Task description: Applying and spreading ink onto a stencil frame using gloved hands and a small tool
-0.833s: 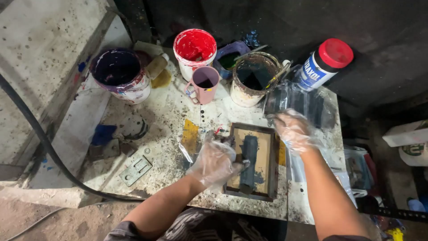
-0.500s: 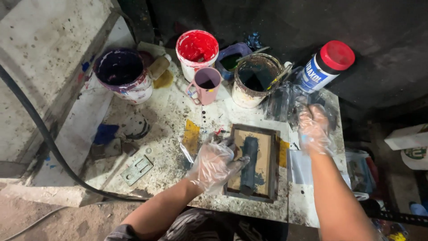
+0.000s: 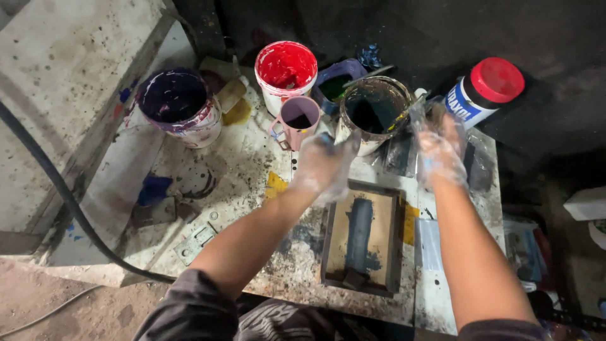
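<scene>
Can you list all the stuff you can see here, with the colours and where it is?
Red paint bucket: 1, white with red inside, table back.
Purple paint bucket: 1, dark purple inside, back left.
Dark paint tin: 1, blackish, back middle.
Pink mug: 1, in front of the red bucket.
Red-lidded tub: 1, blue and white, back right.
Wooden tray: 1, blue streak, table front.
Black hose: 1, left.
Left hand: clear glove, above the tray.
Right hand: clear glove, beside the dark tin.

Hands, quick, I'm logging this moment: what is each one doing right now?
Left hand: gloved, blurred, above the wooden tray; grip cannot be told.
Right hand: gloved, by the dark paint bucket, near a stick; cannot tell if holding.
</scene>
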